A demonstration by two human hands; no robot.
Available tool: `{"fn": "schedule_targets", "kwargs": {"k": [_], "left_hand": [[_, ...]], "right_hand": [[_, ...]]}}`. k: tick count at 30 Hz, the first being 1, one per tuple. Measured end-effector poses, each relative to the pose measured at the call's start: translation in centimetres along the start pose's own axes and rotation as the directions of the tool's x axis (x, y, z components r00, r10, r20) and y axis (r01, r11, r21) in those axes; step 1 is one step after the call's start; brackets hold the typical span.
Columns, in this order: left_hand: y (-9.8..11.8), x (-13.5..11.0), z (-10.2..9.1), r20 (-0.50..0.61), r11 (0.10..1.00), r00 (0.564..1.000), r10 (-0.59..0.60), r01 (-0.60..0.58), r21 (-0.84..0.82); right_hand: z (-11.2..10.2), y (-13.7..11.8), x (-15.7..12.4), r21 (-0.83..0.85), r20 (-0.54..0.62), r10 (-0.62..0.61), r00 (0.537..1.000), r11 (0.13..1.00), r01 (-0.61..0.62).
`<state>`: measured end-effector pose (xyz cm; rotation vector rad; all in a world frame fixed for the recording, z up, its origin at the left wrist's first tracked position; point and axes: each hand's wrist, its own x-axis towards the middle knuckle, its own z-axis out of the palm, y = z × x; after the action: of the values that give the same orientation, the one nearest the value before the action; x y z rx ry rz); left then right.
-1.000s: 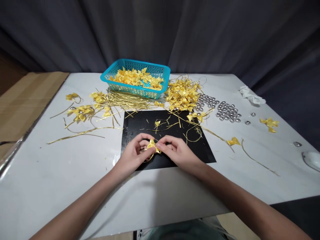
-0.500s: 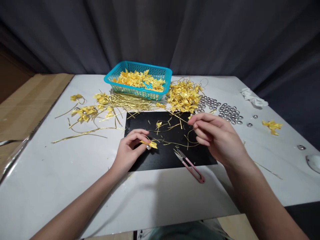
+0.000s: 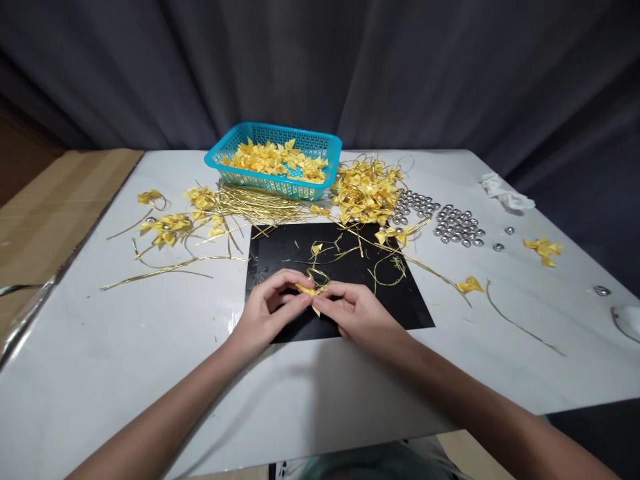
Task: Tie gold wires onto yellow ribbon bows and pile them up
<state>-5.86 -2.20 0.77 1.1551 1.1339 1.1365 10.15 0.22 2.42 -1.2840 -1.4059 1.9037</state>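
Note:
Over the black mat (image 3: 411,300), my left hand (image 3: 270,303) pinches a yellow ribbon flower (image 3: 306,289) between thumb and fingertips. My right hand (image 3: 357,310) meets it from the other side, thumb and index finger closed on the same flower. A gold cord (image 3: 318,273) loops up just beyond the fingertips. One small yellow petal piece (image 3: 317,249) lies on the mat behind my hands, among loose gold cords. The silver bead on the flower is hidden by my fingers. The pink-handled thread snips are out of sight, probably under my right hand and forearm.
Behind the mat stands a turquoise basket (image 3: 213,160) of yellow ribbon petals. Gold cords (image 3: 257,204) lie before it, with a pile of yellow flowers (image 3: 367,190) alongside. Silver beads (image 3: 457,225) are scattered right; more flowers (image 3: 167,228) lie left. A white crumpled cloth (image 3: 506,192) sits far right.
My right hand has come down and left from the mat's right side to the flower in my left hand. A cord and a yellow petal piece now show at the right.

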Motion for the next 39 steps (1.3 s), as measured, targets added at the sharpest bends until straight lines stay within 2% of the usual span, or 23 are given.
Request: {"fn": "schedule_targets", "kwargs": {"k": [5, 12, 17, 20, 23, 27, 29, 31, 33, 36, 39], "left_hand": [[0.0, 0.1, 0.5, -0.097, 0.991, 0.988, -0.122, 0.116, -0.07], [0.2, 0.2, 0.5, -0.026, 0.958, 0.968, -0.249, 0.243, -0.152], [0.2, 0.3, 0.4, -0.058, 0.955, 0.963, -0.264, 0.253, -0.153], [0.3, 0.3, 0.5, -0.07, 0.962, 0.967, -0.247, 0.235, -0.14], [0.4, 0.4, 0.6, -0.094, 0.968, 0.97, -0.223, 0.209, -0.137], [0.4, 0.4, 0.5, -0.094, 0.979, 0.977, -0.189, 0.179, -0.101], [0.3, 0.4, 0.4, -0.04, 0.973, 0.974, -0.222, 0.219, -0.076], [0.2, 0.4, 0.3, 0.015, 0.959, 0.961, -0.277, 0.278, -0.058], [0.1, 0.4, 0.2, 0.025, 0.951, 0.952, -0.304, 0.305, -0.058], [-0.2, 0.4, 0.0, -0.027, 0.954, 0.959, -0.283, 0.278, -0.113], [-0.3, 0.5, -0.1, -0.078, 0.959, 0.964, -0.252, 0.239, -0.154]], "right_hand": [[-0.3, 0.2, 0.2, 0.089, -0.109, 0.012, 0.994, 0.996, -0.002], [-1.0, 0.0, 0.5, 0.176, -0.179, 0.019, 0.984, 0.984, 0.013], [-1.3, -0.2, 0.4, 0.226, -0.193, -0.017, 0.981, 0.972, 0.062], [-1.6, 0.0, 0.5, 0.115, -0.242, -0.074, 0.967, 0.988, 0.104], [-1.7, 0.4, 0.7, -0.104, -0.314, -0.23, 0.921, 0.973, 0.208], [-1.7, 0.9, 0.7, -0.422, -0.319, -0.487, 0.813, 0.841, 0.338], [-1.6, 1.0, 0.7, -0.487, -0.294, -0.534, 0.793, 0.797, 0.357], [-1.5, 1.0, 0.7, -0.5, -0.293, -0.533, 0.794, 0.793, 0.348], [-1.4, 0.9, 0.7, -0.503, -0.298, -0.52, 0.8, 0.798, 0.332], [-1.9, 0.5, 0.7, -0.471, -0.29, -0.469, 0.834, 0.829, 0.302], [-3.4, -0.6, 0.3, -0.341, -0.306, -0.362, 0.88, 0.905, 0.254]]}}
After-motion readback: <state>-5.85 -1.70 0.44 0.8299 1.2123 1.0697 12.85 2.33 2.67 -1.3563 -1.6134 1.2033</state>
